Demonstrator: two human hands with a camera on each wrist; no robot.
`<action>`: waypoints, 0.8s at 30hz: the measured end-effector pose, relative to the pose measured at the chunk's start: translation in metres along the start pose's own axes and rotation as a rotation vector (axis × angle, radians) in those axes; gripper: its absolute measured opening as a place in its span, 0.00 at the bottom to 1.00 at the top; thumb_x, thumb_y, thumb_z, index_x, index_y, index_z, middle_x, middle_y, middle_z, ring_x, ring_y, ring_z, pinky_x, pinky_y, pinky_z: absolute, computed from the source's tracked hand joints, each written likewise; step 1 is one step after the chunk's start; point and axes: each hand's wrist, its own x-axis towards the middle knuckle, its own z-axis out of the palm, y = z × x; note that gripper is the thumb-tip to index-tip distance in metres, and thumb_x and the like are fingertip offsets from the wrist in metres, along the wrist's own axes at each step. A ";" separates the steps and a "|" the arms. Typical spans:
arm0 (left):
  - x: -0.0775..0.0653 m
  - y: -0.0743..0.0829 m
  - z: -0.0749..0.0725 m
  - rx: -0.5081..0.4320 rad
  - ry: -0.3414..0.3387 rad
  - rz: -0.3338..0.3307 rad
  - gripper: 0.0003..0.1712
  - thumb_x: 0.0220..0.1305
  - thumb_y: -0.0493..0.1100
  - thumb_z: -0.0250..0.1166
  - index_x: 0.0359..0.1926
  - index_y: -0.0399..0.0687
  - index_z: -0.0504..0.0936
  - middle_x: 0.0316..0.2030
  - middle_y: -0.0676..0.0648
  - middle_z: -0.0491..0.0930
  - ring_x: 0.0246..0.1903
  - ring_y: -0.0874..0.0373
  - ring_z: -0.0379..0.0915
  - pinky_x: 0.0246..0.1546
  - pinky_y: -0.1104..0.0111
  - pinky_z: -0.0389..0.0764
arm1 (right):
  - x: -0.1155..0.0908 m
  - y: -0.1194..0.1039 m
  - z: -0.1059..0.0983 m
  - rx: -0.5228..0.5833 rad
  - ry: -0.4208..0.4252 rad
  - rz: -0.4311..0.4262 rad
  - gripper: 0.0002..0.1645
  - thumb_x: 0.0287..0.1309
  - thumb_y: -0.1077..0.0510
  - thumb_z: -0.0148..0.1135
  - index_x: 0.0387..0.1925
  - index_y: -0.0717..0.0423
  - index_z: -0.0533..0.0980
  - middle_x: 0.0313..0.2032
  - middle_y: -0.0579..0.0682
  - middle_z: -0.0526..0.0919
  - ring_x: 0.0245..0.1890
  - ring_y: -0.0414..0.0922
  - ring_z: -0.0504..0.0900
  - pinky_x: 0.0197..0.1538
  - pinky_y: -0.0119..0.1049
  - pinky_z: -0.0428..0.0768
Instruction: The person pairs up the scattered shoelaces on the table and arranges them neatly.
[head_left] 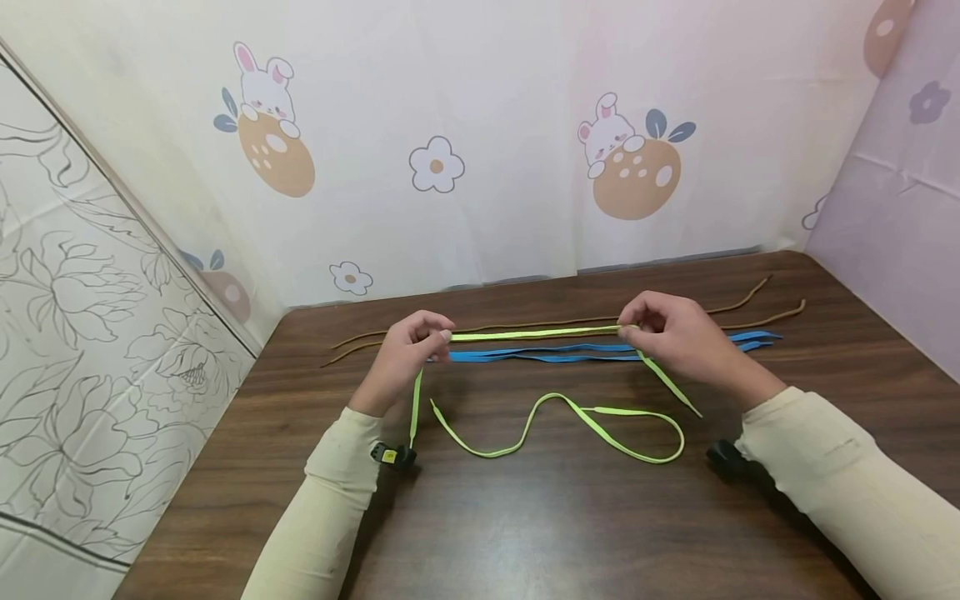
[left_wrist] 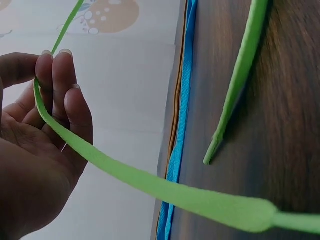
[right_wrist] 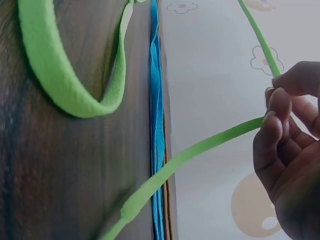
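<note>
A neon green shoelace point(head_left: 536, 333) is stretched taut between both hands above the table. My left hand point(head_left: 408, 354) pinches it between thumb and fingers, and a loose end dangles below, also seen in the left wrist view as a flat lace point(left_wrist: 150, 187). On the other side my right hand point(head_left: 671, 337) pinches the same lace, its tipped end hanging down to the right. A second neon green shoelace point(head_left: 525, 429) lies in a wavy loop on the table nearer to me. Behind the held lace lie blue shoelaces point(head_left: 570, 357), stretched out sideways.
Two brown shoelaces point(head_left: 750, 323) run across the back of the dark wooden table point(head_left: 510, 517). A wall cover point(head_left: 510, 225) with rabbit and flower prints rises behind the table's far edge. A flower-patterned panel point(head_left: 90, 333) stands at the left.
</note>
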 end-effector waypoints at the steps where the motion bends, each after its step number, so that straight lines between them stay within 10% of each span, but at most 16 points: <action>1: 0.000 0.000 0.000 -0.004 0.003 -0.002 0.13 0.65 0.47 0.59 0.46 0.44 0.76 0.29 0.38 0.75 0.32 0.41 0.75 0.39 0.53 0.76 | 0.000 0.000 0.000 0.013 0.003 -0.001 0.05 0.57 0.52 0.63 0.34 0.45 0.76 0.25 0.47 0.76 0.23 0.45 0.72 0.25 0.35 0.71; 24: 0.000 -0.010 -0.009 -0.032 0.026 -0.018 0.17 0.65 0.47 0.58 0.46 0.37 0.75 0.30 0.38 0.74 0.31 0.45 0.75 0.40 0.45 0.74 | -0.004 -0.004 -0.016 0.159 0.080 0.038 0.07 0.60 0.57 0.60 0.38 0.55 0.75 0.20 0.56 0.71 0.16 0.49 0.69 0.17 0.38 0.69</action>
